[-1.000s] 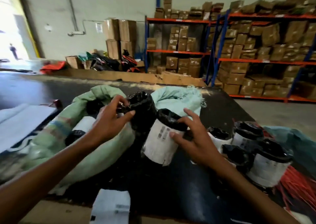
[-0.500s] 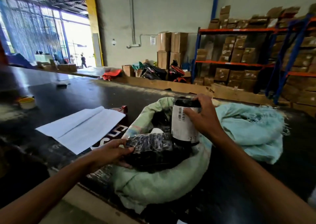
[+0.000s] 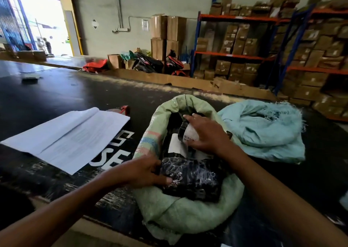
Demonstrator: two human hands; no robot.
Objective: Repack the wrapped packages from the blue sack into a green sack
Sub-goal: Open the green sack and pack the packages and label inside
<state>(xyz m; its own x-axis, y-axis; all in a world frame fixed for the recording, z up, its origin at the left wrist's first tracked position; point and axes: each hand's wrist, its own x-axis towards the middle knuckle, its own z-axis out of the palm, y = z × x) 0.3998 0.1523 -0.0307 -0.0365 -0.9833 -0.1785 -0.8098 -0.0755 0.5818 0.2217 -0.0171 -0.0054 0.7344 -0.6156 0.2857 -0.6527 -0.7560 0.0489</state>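
On the left of the dark surface (image 3: 56,96) we saw a folded stack of white papers (image 3: 67,133), with white lettering painted on the surface just beside it. Next came our left hand (image 3: 145,171), fingers curled round the near end of a black wrapped package (image 3: 194,177) that lay across the front lip of the green sack (image 3: 188,214). The sack sat open-mouthed on the surface, its rim rolled down, and the package rested partly inside that mouth, stretching rightward from our grip. Further in and slightly right, our right hand (image 3: 205,133) lay on top of a second package with a white label (image 3: 190,133), deeper in the sack; the fingers spread over and curved around it, holding it down among other dark parcels there. Just beside the green sack, to its right and touching it, a pale blue sack (image 3: 263,128) lay crumpled with a frayed edge. Behind it stood shelves (image 3: 244,39) stacked with cardboard boxes.
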